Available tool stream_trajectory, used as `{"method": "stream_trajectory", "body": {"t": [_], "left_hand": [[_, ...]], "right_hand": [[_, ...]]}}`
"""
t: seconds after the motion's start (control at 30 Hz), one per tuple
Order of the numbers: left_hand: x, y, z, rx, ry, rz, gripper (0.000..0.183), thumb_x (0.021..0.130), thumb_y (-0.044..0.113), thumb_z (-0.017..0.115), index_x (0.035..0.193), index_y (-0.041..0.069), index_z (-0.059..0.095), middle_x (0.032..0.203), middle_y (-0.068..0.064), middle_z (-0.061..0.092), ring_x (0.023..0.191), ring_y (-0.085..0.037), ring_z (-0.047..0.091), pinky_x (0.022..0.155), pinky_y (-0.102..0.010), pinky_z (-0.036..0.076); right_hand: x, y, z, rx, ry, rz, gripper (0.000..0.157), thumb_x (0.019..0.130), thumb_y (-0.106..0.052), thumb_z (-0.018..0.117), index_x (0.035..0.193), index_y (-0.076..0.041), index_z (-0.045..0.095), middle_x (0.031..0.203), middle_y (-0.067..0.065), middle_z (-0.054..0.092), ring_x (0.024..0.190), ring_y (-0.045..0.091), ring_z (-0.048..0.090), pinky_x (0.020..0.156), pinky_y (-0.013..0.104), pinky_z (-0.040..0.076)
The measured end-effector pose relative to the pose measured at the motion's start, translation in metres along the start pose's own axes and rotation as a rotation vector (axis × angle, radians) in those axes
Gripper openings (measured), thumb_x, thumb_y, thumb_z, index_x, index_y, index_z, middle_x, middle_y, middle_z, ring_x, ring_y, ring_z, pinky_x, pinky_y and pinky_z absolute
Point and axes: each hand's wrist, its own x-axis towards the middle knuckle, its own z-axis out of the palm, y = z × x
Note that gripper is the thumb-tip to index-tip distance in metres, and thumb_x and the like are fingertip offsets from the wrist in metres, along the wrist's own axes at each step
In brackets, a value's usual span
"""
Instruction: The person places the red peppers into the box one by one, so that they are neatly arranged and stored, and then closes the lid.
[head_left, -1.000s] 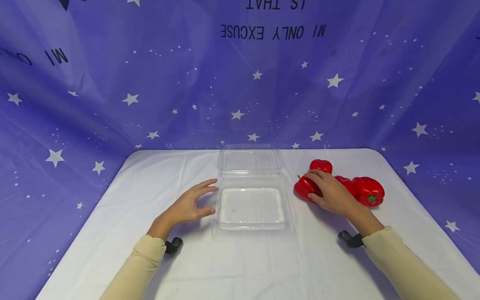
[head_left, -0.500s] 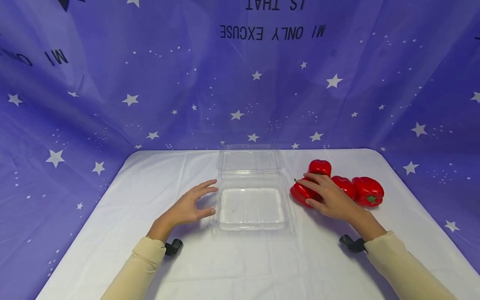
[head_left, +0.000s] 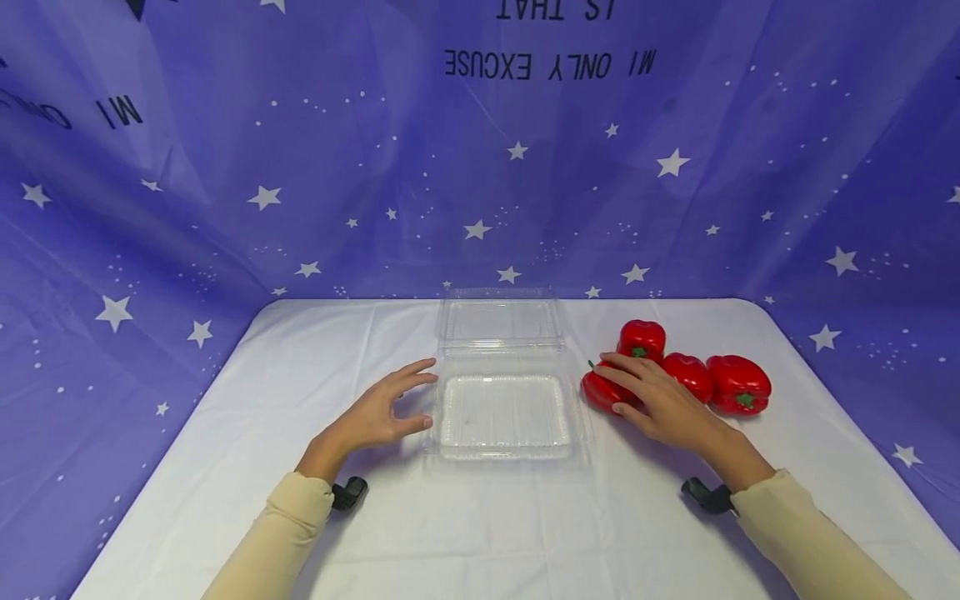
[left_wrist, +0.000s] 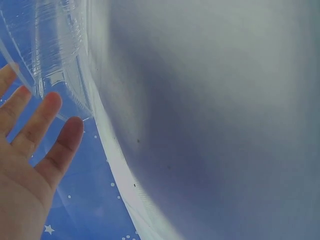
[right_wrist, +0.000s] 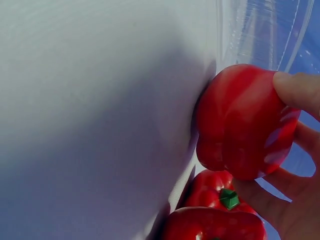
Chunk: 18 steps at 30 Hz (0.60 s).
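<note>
A clear plastic clamshell box (head_left: 505, 417) lies with its lid folded back in the middle of the table. Beside its left edge is my left hand (head_left: 375, 410), thumb and fingers spread apart; in the left wrist view the fingertips (left_wrist: 51, 102) reach the box's rim, and I cannot tell if they touch it. My right hand (head_left: 667, 402) grips a red bell pepper (right_wrist: 245, 120) between thumb and fingers, just right of the box. The hand hides part of this pepper in the head view, where its green stem points toward the upper left.
Three more red bell peppers are close by: one pepper (head_left: 642, 337) behind the right hand, another pepper (head_left: 688, 375) to its right, and a pepper (head_left: 738, 383) farthest right. White cloth covers the table (head_left: 480, 533); a purple star-patterned curtain (head_left: 480, 167) surrounds its back and sides.
My right hand and the pepper it grips have shifted slightly left and nearer, away from the other peppers, more of which now show. The left hand stays in place.
</note>
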Motion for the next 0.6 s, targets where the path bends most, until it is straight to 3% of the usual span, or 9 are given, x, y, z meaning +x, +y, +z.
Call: {"method": "stream_trajectory", "body": {"t": [0.6], "left_hand": [[0.0001, 0.002, -0.0006, -0.006, -0.008, -0.011, 0.062, 0.086, 0.028, 0.074, 0.14, 0.004, 0.054, 0.16, -0.01, 0.038, 0.146, -0.04, 0.036, 0.115, -0.064, 0.032]], "right_hand": [[-0.0021, -0.001, -0.001, 0.057, 0.042, 0.024, 0.077, 0.075, -0.01, 0.084, 0.144, -0.02, 0.052, 0.151, 0.012, 0.046, 0.137, 0.037, 0.043, 0.098, 0.059, 0.052]]}}
